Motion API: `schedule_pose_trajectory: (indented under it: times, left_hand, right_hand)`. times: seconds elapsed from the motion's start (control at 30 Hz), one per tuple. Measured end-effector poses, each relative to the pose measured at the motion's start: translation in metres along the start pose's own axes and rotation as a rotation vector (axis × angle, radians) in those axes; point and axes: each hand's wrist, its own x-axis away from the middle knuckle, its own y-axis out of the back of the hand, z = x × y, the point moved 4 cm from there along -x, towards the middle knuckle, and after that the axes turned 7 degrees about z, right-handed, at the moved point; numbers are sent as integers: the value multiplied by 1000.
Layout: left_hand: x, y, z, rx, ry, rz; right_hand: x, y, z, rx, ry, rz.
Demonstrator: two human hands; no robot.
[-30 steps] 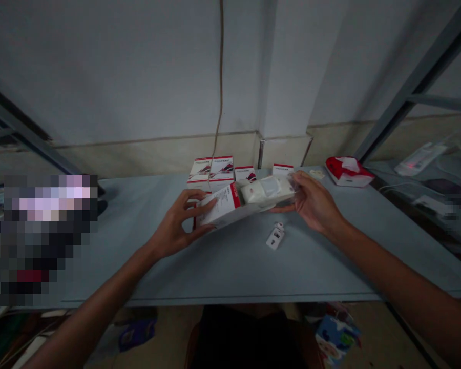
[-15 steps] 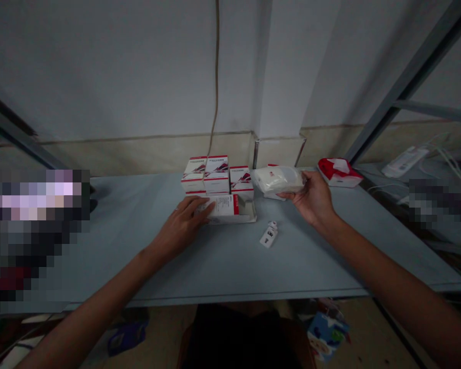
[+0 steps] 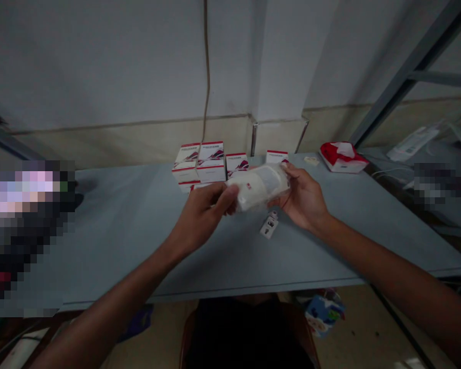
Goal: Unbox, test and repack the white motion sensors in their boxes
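A white motion sensor (image 3: 258, 186), with a paler lens window and a small red mark, is wrapped in clear plastic above the table. My left hand (image 3: 204, 210) grips its left end, thumb on top. My right hand (image 3: 306, 197) holds its right end, the fingers partly hidden behind it. Behind my hands stand several white and red printed boxes (image 3: 210, 161). The box nearest my left hand is mostly covered by the hand and the sensor. Below the sensor, a small white piece with black markings (image 3: 269, 224) lies on the table.
The blue-grey table (image 3: 138, 256) runs along a wall. A red and white tissue pack (image 3: 343, 158) stands at the back right, near a metal post. Another white box (image 3: 277, 157) sits behind the sensor. At the right is a white power strip (image 3: 413, 143) with cables.
My left hand has come off the white box and taken hold of the sensor's left end. My right hand has brought the sensor leftward. The view has shifted slightly.
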Motion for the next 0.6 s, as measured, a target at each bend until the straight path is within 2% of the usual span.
schedule_pose_trajectory:
  times: [0.03, 0.1, 0.23, 0.3, 0.4, 0.5, 0.6]
  left_hand:
    - [-8, -2, -3, 39, 2, 40]
    - [-23, -1, -9, 79, -41, 46]
    - [-43, 11, -34, 131, -159, -35]
    - [-49, 19, -54, 224, -252, -58]
    - [-43, 41, -74, 281, -340, -120]
    - [-21, 68, -63, 199, -307, -182]
    - [8, 82, -21, 204, -198, -175]
  right_hand:
    - [0, 2, 1, -13, 13, -12]
    - [-2, 7, 5, -23, 23, -28]
    - [-9, 13, 4, 53, -103, 91]
    - [-11, 14, 0, 90, -149, 144]
    - [-12, 15, -4, 104, -113, 132]
    - [-16, 19, 0, 124, -48, 72]
    - [-20, 31, 14, 137, 49, -21]
